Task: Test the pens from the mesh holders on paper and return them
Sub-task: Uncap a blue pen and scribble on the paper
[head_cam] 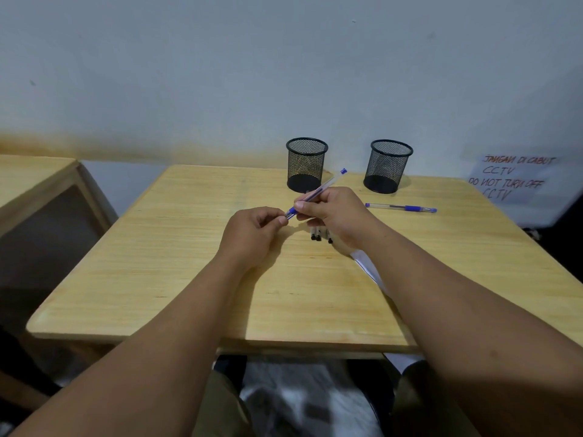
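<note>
My right hand (331, 212) grips a clear pen with blue trim (325, 186) above the middle of the wooden table (189, 247). The pen slants up toward the back right. My left hand (252, 231) pinches its lower blue end, where the cap sits. Two black mesh holders stand at the back of the table, the left one (306, 164) and the right one (388, 165), and I see no pens inside them. A second blue pen (402, 208) lies flat right of my hands. Several dark-tipped pens (317, 233) lie under my right hand. A white paper (367, 266) is mostly hidden beneath my right forearm.
A white sign (517, 181) with red handwriting hangs on the wall at the right. Another wooden table (34, 175) stands to the left, with a gap between the two. The wall runs directly behind the holders. My knees show below the table's front edge.
</note>
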